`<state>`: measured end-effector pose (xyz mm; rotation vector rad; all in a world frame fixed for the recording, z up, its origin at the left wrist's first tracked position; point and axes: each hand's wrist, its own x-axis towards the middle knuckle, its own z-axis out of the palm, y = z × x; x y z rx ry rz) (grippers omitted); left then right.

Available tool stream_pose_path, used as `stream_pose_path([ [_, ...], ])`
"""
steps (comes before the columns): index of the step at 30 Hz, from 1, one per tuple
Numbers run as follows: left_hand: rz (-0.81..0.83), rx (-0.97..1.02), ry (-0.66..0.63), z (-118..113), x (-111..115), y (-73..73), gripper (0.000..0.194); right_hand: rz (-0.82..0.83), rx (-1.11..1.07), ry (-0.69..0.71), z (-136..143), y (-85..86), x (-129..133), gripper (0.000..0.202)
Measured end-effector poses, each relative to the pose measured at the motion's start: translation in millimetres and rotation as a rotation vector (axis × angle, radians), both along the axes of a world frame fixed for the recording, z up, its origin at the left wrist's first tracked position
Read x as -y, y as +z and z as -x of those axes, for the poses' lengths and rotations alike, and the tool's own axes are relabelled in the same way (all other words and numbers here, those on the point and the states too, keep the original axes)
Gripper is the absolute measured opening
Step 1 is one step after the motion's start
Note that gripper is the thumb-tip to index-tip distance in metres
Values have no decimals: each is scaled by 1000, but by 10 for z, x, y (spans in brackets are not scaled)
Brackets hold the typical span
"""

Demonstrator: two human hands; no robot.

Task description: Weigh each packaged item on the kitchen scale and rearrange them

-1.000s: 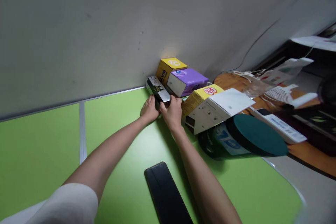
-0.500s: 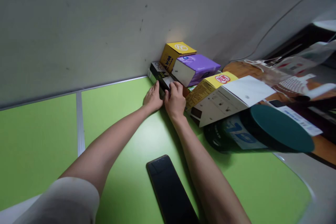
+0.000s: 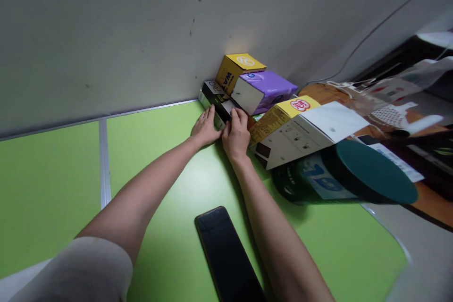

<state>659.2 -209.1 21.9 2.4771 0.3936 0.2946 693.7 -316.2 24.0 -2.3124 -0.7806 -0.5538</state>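
Note:
A long black box [image 3: 217, 99] with pale lettering and a green side lies on the table against the wall. My left hand [image 3: 205, 126] rests along its near left side, fingers stretched forward and touching it. At the near end of the same box, my right hand [image 3: 236, 134] has its fingers bent over the edge and gripping it; the fingertips are partly hidden. Just behind the black box stand a yellow box [image 3: 244, 62] and a purple pack [image 3: 269, 88] with a white end.
A yellow and white carton [image 3: 300, 137] and a dark green tub [image 3: 318, 177] stand right of my right forearm. Between my forearms lies a black phone [image 3: 226, 252] on the green table [image 3: 166, 217]. A wooden surface [image 3: 318, 90] with a plastic bag and cables is at the right.
The view has shifted slightly. My left hand's fingers have drawn back a little, showing more of the box's green side; my right hand stays at its near end.

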Motion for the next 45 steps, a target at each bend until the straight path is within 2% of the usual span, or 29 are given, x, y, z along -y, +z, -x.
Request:
stream_pose_path([
  [6,10,-82,54,-19,5,49,94,15,-19,-16,-36,22,-33,45],
  [15,-22,-66,72,-24,20,36,93,19,-46,1,-83,23,-31,44],
  [21,-7,-108,81,-15,20,51,93,41,-15,2,-90,-47,-26,49],
  [28,-9,-92,42,-13,-13,41,80,-15,-4,67,-67,-95,-19,56],
  [34,-3,-64,18,-21,-42,16,82,30,-27,53,-28,-57,-17,58],
  [38,40,-68,21,-8,-27,14,84,1,13,28,10,-50,-8,50],
  [42,84,-98,16,161,-3,91,88,62,-17,24,71,-27,27,34],
  [45,100,-131,-24,537,-88,218,80,100,-16,57,181,13,79,29],
])
